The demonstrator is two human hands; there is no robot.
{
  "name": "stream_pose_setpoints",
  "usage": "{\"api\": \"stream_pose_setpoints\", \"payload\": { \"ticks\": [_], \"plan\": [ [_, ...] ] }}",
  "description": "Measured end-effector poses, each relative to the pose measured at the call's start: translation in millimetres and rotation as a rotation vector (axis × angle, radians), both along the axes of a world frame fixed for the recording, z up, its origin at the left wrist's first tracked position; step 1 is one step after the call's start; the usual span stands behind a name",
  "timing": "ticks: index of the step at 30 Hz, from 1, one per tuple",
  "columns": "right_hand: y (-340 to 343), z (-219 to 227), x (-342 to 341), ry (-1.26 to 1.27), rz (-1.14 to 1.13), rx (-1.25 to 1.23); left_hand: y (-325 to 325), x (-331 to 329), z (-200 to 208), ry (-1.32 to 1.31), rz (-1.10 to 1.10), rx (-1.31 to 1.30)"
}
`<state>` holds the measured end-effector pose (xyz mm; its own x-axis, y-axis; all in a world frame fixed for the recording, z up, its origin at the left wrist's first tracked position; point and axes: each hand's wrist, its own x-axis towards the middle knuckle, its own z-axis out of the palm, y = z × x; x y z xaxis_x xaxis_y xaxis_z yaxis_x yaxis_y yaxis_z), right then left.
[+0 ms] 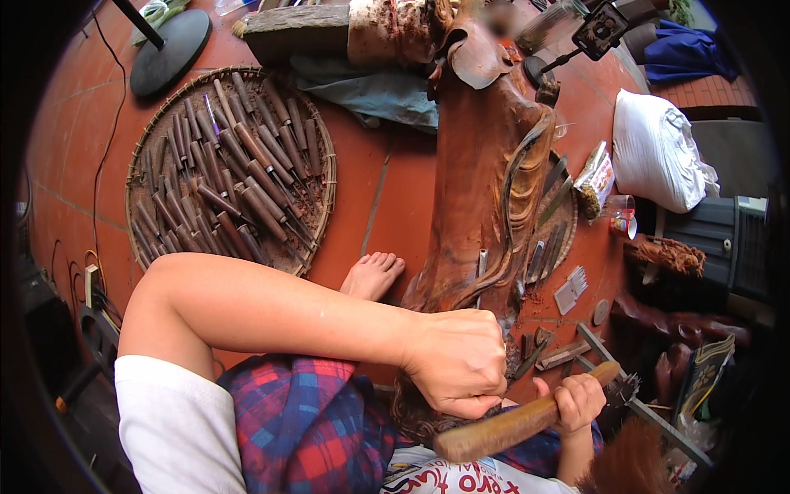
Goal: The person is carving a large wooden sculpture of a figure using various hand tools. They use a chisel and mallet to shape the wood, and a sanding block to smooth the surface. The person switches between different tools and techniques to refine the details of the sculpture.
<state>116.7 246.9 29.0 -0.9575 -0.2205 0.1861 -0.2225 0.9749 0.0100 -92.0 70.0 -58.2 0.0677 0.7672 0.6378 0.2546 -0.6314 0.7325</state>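
My left hand (461, 362) is closed in a fist in front of my lap, close to the lower end of a large carved wooden sculpture (469, 173). Whatever it grips is hidden by the fingers. Just beyond the knuckles, a narrow, pale metal-looking strip (483, 263) lies against the wood; I cannot tell whether it joins the fist. My right hand (580, 402) wraps around a smooth wooden mallet (510, 424) shaped like a club. The mallet's thick end reaches left, just below my left fist.
Left of my bare foot (374, 274), a round woven tray (332, 165) holds many wooden-handled carving tools. Another tray (572, 206) with tools sits right of the sculpture. Farther right are a white sack (658, 152), a red-and-white cup (623, 224) and a grey case (699, 239).
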Motion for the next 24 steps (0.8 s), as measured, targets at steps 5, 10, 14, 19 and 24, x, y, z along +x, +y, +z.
{"api": "stream_pose_setpoints", "payload": {
  "ticks": [5,10,14,19,24],
  "plan": [
    [7.4,-6.0,2.7,0.059,0.056,-0.058,2.2,-0.5,-0.7,-0.003,0.009,0.023],
    [10.3,-5.1,-0.3,0.064,0.060,-0.105,3.0,-1.8,-0.1,0.024,0.006,0.025],
    [12.6,-7.6,3.8,0.048,0.023,-0.052,2.1,-4.0,-0.3,0.102,-0.022,-0.004],
    [16.5,-11.7,4.8,0.074,0.021,-0.019,5.6,0.8,-1.3,0.027,0.023,0.001],
    [21.7,-9.0,3.7,0.076,0.059,-0.085,5.2,0.1,-2.5,0.109,0.007,-0.032]
  ]
}}
